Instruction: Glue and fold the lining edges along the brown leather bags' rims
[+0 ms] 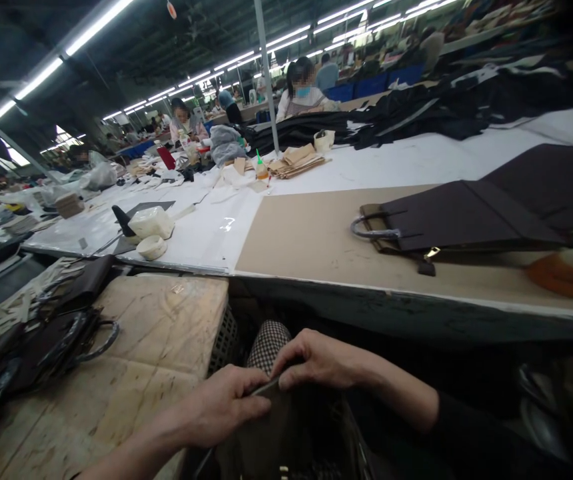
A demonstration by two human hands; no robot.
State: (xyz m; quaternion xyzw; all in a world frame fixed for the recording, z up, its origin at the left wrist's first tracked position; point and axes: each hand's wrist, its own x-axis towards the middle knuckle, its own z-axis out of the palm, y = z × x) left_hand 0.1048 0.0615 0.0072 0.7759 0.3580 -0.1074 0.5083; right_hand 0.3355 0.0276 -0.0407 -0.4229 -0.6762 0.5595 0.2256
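Observation:
Low in the view, my left hand [229,403] pinches the upper edge of a dark brown bag [281,433] between thumb and fingers. Close beside it, my right hand [311,360] grips the same edge, its fingers bent over the rim. The bag rests about my lap, and its lower part lies in shadow, with small metal glints at the bottom of the picture. A checked cloth [269,343] shows just beyond my hands.
On the white table [206,247] ahead, another dark handbag [466,217] lies on a tan sheet [296,227]. A glue bottle [261,168] stands farther back. To my left, bags with wrapped handles [76,333] lie on a stained board [151,333]. People work beyond.

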